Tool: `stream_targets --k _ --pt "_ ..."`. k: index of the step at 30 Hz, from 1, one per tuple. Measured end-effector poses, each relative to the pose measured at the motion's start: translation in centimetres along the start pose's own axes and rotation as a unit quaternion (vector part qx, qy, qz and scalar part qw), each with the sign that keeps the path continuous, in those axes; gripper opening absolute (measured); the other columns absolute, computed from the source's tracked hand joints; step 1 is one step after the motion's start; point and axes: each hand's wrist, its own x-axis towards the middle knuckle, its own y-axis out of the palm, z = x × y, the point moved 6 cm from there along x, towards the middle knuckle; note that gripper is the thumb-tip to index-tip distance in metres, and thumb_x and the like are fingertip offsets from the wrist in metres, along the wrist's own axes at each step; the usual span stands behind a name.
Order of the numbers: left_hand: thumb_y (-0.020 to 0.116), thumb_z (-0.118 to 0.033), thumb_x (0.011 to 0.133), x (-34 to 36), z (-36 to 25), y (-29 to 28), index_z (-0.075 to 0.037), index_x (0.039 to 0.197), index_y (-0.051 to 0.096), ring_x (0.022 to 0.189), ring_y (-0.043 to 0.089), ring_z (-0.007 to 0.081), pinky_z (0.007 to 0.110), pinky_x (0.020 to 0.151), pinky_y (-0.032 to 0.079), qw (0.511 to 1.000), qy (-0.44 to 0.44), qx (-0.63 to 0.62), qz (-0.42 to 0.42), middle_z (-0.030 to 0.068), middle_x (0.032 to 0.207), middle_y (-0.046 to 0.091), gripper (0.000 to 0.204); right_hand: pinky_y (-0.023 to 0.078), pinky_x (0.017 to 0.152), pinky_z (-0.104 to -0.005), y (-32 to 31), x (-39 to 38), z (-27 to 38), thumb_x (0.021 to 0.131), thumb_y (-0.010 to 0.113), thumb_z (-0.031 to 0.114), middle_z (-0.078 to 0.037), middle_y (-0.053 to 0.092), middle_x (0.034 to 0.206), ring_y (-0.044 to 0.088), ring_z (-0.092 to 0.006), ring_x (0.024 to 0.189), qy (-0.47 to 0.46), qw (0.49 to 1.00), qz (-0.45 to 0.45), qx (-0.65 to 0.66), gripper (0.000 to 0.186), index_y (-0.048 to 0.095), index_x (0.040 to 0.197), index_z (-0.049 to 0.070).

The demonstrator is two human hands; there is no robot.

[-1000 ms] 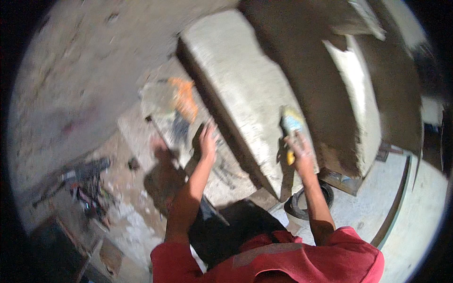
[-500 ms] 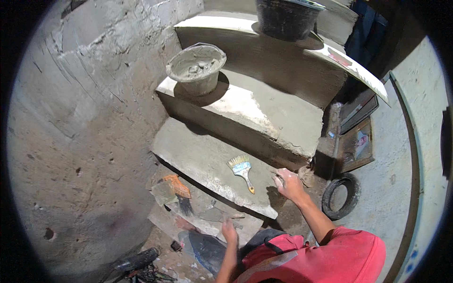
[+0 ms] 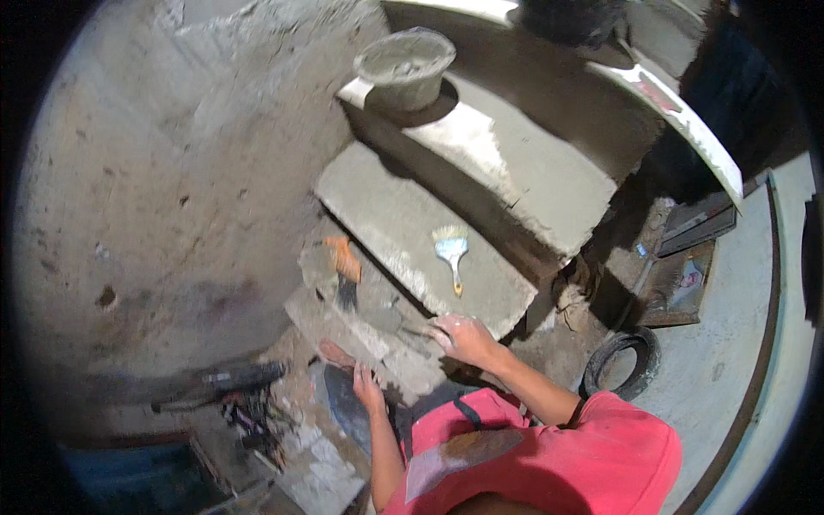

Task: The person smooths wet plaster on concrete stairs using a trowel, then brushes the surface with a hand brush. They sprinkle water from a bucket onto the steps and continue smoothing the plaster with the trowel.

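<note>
My right hand [image 3: 463,342] is closed at the handle end of a trowel [image 3: 382,316], below the lowest plastered step [image 3: 386,215]; exactly how it grips is unclear. My left hand [image 3: 367,386] is lower and further left, beside my bare foot [image 3: 335,352], fingers apart and slightly bent, with nothing visible in them. A paintbrush [image 3: 451,251] with pale bristles and a white-blue head lies on that step, above my right hand. An orange item [image 3: 342,253] with dark bristles lies on the rubble-strewn ledge left of the step.
A bucket of grey mortar [image 3: 403,86] stands on the higher step, a black bucket [image 3: 571,17] above it. A rough wall [image 3: 146,215] rises at left. A tyre [image 3: 601,378] and framed boards [image 3: 687,283] are at right, dark clutter [image 3: 245,403] at lower left.
The paintbrush, held in my right hand a second ago, now lies on the step. My right hand has moved left to the trowel. My left hand is lower. The head view has shifted.
</note>
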Motion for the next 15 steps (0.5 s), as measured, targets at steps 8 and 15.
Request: stream_targets --k 8,15 --pt "0.061 -0.022 0.1 -6.4 7.2 4.1 -0.002 0.144 0.057 0.114 0.066 0.0242 0.034 0.096 0.052 0.98 -0.119 0.103 0.124 0.0154 0.125 0.069 0.048 0.055 0.087 -0.0518 1.7 -5.3 -3.4 0.096 0.064 0.028 -0.024 0.071 0.109 0.069 -0.0433 0.098 0.034 0.997 0.067 -0.018 0.034 0.071 0.12 0.005" --pt "0.063 -0.028 0.099 -11.0 6.0 5.8 -0.005 0.139 0.062 0.123 0.065 0.0334 0.038 0.105 0.047 0.937 0.046 0.29 0.19 0.024 0.131 0.067 0.047 0.056 0.082 -0.0537 0.4 -7.3 -8.3 0.094 0.067 0.028 -0.027 0.072 0.096 0.07 -0.0445 0.091 0.098 0.983 0.11 -0.114 0.03 0.073 0.104 0.0"
